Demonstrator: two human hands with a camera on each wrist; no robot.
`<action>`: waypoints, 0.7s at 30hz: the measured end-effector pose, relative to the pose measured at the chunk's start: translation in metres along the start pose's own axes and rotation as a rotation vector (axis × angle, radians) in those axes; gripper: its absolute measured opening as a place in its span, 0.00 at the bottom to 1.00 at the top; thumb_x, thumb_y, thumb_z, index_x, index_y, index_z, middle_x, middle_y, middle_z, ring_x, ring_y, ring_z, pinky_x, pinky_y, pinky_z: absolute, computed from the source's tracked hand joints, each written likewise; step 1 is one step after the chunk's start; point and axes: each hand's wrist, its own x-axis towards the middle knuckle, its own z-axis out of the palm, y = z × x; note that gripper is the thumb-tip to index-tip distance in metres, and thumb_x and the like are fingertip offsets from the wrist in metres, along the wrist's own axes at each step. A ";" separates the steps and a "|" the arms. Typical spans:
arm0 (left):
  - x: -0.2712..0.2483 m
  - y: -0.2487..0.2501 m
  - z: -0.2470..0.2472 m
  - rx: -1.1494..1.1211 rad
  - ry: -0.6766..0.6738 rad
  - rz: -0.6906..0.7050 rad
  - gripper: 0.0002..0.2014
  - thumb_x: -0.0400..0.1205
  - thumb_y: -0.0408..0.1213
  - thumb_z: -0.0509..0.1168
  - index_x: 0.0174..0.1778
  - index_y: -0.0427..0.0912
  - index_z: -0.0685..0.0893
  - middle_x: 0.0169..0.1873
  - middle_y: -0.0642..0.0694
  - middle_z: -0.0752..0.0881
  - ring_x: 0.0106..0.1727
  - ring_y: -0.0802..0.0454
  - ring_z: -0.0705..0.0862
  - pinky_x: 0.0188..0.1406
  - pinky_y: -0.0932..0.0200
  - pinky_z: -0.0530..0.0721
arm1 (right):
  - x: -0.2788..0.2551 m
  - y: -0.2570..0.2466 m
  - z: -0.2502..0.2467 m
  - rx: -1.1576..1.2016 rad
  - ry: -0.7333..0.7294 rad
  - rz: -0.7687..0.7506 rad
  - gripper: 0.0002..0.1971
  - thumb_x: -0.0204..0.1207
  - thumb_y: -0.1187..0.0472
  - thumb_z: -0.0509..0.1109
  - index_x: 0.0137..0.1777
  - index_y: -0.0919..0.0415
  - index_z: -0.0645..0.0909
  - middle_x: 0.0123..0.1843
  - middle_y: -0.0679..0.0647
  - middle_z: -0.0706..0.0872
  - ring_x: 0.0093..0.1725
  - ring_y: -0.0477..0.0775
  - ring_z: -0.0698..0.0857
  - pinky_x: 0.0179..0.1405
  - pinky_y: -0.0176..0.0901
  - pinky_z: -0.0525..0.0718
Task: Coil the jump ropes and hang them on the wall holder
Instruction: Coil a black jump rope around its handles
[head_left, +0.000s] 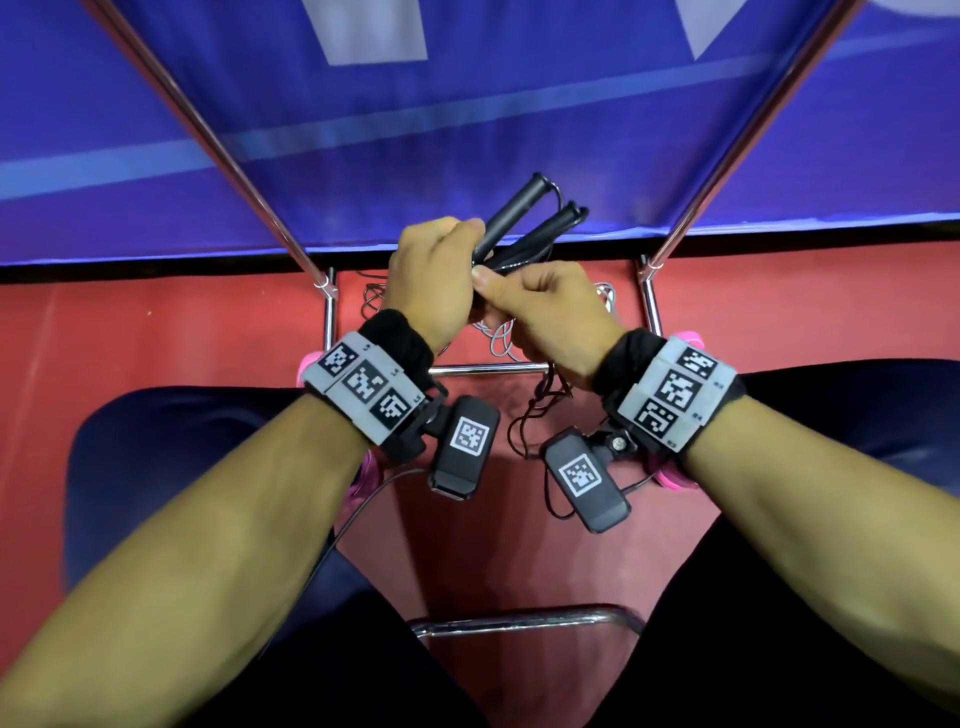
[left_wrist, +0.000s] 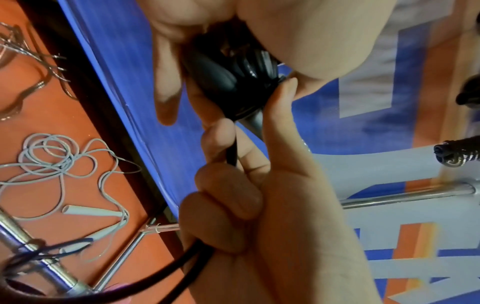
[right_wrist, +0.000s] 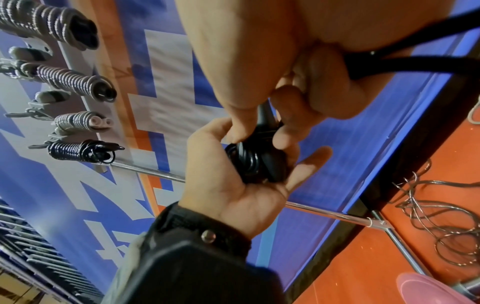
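Note:
A black jump rope has its two handles (head_left: 524, 218) held side by side, pointing up and away. My left hand (head_left: 436, 270) grips the handles with several turns of black rope (right_wrist: 254, 162) wound round their lower end. My right hand (head_left: 540, 306) is curled round the loose black rope (left_wrist: 231, 152) just below that bundle. The rest of the black rope (head_left: 540, 410) hangs down between my knees. The wall holder (right_wrist: 64, 59) on the banner carries several coiled ropes on its hooks, among them a black one (right_wrist: 78, 152).
A loose grey jump rope (left_wrist: 59, 170) and a tangled silver wire rope (right_wrist: 441, 216) lie on the red floor inside a chrome frame (head_left: 483, 369). Chrome poles (head_left: 218, 150) brace the blue banner (head_left: 467, 104). A pink object (right_wrist: 436, 288) sits at the floor's edge.

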 end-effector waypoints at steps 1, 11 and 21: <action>0.000 0.001 0.001 0.000 0.001 -0.009 0.20 0.74 0.51 0.62 0.30 0.35 0.75 0.31 0.27 0.75 0.35 0.26 0.82 0.33 0.28 0.81 | 0.001 -0.001 -0.001 -0.004 0.001 0.004 0.25 0.82 0.51 0.72 0.36 0.76 0.81 0.16 0.45 0.74 0.19 0.52 0.61 0.19 0.35 0.58; 0.008 0.000 0.001 -0.120 -0.068 -0.135 0.21 0.88 0.48 0.63 0.43 0.30 0.80 0.35 0.38 0.78 0.32 0.45 0.81 0.26 0.43 0.90 | 0.001 -0.007 -0.002 -0.039 0.011 -0.006 0.27 0.83 0.53 0.71 0.36 0.82 0.81 0.14 0.44 0.75 0.15 0.45 0.63 0.16 0.32 0.60; 0.018 -0.015 -0.001 0.138 0.170 0.093 0.26 0.79 0.50 0.61 0.17 0.42 0.64 0.21 0.32 0.64 0.23 0.34 0.69 0.25 0.42 0.68 | 0.001 -0.007 0.006 -0.282 -0.022 -0.011 0.28 0.82 0.46 0.70 0.33 0.74 0.80 0.28 0.56 0.86 0.20 0.48 0.71 0.23 0.37 0.71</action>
